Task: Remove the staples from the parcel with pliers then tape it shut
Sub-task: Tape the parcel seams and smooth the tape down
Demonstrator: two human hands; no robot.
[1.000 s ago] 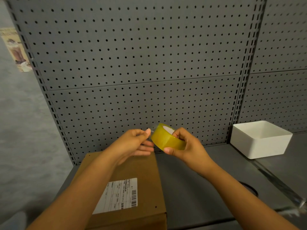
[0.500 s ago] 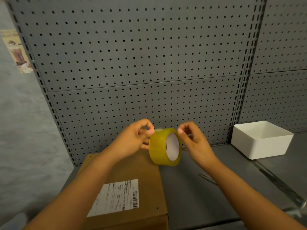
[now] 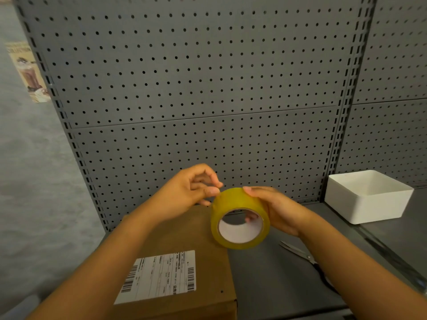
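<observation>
Head view: glossy yellow tape ring [image 3: 240, 218].

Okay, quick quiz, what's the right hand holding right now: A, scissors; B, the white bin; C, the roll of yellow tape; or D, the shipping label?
C: the right hand grips the roll of yellow tape, while the scissors lie on the shelf.
</observation>
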